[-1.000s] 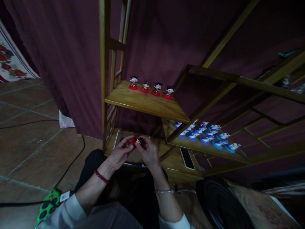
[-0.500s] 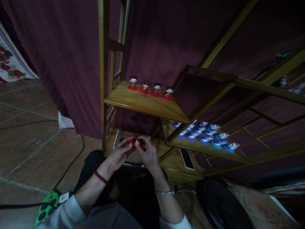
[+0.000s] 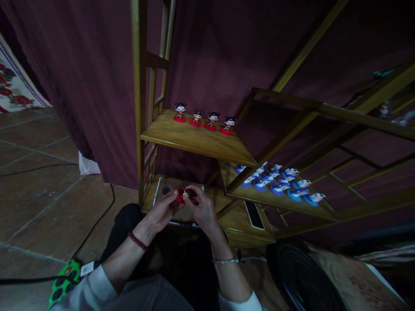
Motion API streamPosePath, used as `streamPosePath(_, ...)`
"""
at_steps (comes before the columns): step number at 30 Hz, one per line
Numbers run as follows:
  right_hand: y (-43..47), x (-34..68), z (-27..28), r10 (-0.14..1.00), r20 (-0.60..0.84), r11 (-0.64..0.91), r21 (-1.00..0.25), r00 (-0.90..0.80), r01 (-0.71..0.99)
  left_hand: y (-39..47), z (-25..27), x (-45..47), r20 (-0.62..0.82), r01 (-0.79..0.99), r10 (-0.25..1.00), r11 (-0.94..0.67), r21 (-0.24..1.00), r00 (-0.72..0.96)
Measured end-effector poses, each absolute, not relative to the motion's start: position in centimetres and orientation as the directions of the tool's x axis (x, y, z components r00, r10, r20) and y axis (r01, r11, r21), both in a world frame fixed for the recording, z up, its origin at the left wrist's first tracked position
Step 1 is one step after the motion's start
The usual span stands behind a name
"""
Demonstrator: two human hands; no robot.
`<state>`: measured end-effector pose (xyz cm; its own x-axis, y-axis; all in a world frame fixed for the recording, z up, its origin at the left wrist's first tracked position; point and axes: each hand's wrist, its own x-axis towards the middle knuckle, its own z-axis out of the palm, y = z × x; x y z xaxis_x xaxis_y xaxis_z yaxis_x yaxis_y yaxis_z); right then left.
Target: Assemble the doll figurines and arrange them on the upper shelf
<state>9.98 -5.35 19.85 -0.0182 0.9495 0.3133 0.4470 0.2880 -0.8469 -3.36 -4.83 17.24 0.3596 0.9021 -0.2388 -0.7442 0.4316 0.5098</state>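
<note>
left hand [image 3: 161,212] pinching a lil figurine [image 3: 185,195] by its red base [image 3: 179,197], right hand [image 3: 204,209] pinching its dark hair [image 3: 189,192], four lookalikes [image 3: 212,118] lined up on a wooden shelf [image 3: 197,143]

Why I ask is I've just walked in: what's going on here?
Someone is holding a small figurine in both hands: the left hand has its red base, the right hand its dark-haired head. Four similar figurines stand in a row on the wooden shelf ahead; blue and purple figurines stand on a lower shelf to the right.
</note>
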Motion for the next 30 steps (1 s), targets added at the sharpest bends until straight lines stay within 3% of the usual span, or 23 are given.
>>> streamPosePath(10,-5.6,9.85,19.91,0.955,0.293,0.278,-0.835,-0.044,0.474,-4.86,17.76,-3.29,-0.333,-0.725,0.869,0.49,0.483,0.366)
streamPosePath(30,-5.72,10.0,19.76,0.953,0.293,0.29,-0.815,-0.075,0.502,-4.55,16.91,-3.57,-0.265,-0.701,0.901,0.434,0.565,0.344)
